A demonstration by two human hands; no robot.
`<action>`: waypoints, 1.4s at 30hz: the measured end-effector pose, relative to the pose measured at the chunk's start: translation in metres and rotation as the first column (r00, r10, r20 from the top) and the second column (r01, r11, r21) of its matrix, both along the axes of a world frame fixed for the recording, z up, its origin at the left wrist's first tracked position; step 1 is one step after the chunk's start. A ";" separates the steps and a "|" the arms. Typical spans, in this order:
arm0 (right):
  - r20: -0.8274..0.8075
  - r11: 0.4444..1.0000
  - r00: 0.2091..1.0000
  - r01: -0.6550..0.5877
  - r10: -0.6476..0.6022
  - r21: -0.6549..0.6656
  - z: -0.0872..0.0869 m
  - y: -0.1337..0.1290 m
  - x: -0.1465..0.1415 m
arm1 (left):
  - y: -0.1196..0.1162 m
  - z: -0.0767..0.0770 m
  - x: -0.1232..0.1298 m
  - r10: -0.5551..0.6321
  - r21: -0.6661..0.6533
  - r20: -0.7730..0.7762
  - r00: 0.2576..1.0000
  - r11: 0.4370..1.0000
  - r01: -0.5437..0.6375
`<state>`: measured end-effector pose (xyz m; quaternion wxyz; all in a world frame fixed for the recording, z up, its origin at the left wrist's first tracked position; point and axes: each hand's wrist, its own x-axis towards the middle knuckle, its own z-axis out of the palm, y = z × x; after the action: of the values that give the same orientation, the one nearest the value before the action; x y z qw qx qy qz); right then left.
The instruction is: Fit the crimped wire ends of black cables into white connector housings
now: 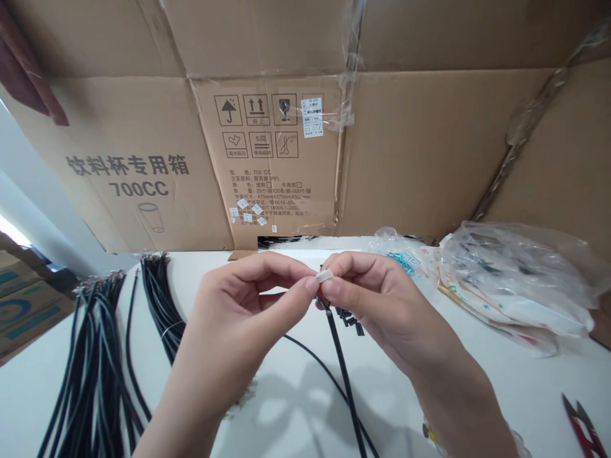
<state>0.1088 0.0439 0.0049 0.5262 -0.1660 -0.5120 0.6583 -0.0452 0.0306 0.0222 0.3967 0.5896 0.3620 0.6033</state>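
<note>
The left hand (238, 312), its fingers nearly closed, is being pressed against the left end of a small white plastic connector (324, 276), whose long axis is lying almost level between the hands, nearer the right hand (377, 305), by which it is being pinched together with a black cable (341, 356) trailing downward.

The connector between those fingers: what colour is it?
The connector looks whitish, shown best in the head view.
</note>
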 end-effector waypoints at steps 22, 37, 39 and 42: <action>0.065 0.984 0.982 0.180 -0.180 0.008 0.000 -0.006 -0.008 | 0.001 -0.001 0.004 0.095 0.020 0.067 0.993 0.995 -0.097; 0.057 0.979 0.979 0.193 -0.197 0.069 -0.003 -0.008 -0.010 | -0.005 0.002 0.009 0.120 0.012 0.057 0.991 0.993 -0.121; 0.052 0.980 0.981 0.181 -0.185 0.081 -0.003 -0.008 -0.011 | -0.006 0.002 0.010 0.133 0.006 0.055 0.990 0.991 -0.133; 0.053 0.983 0.984 0.166 -0.171 0.083 -0.003 -0.007 -0.010 | -0.007 0.002 0.010 0.155 -0.004 0.046 0.987 0.988 -0.155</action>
<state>0.0985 0.0367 0.0016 0.5706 -0.2075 -0.5371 0.5856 -0.0355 0.0235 0.0244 0.3570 0.5453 0.3976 0.6458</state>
